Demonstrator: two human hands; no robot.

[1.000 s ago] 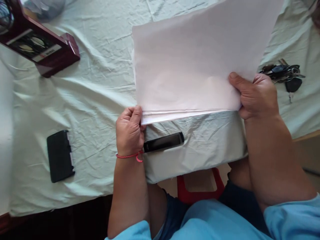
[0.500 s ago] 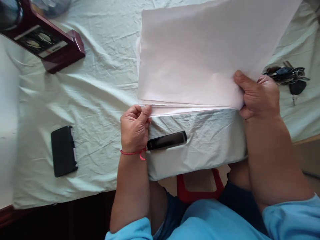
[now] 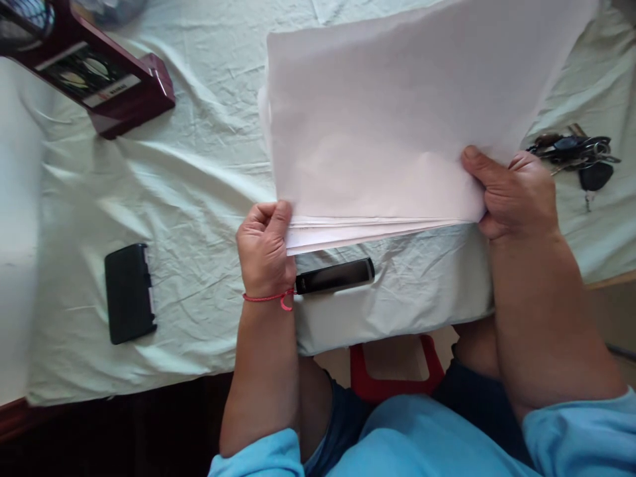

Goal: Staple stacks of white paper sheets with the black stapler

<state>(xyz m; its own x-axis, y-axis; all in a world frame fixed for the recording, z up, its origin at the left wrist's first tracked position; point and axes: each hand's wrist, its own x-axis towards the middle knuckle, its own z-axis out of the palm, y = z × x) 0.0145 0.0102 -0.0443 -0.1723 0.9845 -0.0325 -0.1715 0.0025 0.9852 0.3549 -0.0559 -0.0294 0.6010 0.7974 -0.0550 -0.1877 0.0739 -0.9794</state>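
A stack of several large white paper sheets (image 3: 387, 126) is held above the cloth-covered table. My left hand (image 3: 265, 248) pinches the sheets at their near left corner, thumb on top. My right hand (image 3: 514, 192) grips the near right part, its thumb lying on the top sheet and its fingers curled beneath, out of sight. Along the near edge the layers fan apart toward the left. Just below the paper, beside my left wrist with its red string bracelet (image 3: 268, 296), lies a slim black device (image 3: 335, 276).
On the pale green tablecloth (image 3: 209, 179), a black phone-like case (image 3: 130, 293) lies to the left. A dark red stand with a label (image 3: 119, 79) is at the upper left. A bunch of keys (image 3: 579, 152) sits at the right. Below the table edge is a red stool (image 3: 397, 391).
My left hand has shifted slightly left and up on the corner. The sheets' near edge has dropped a little toward me, and their layers are spread wider at the left.
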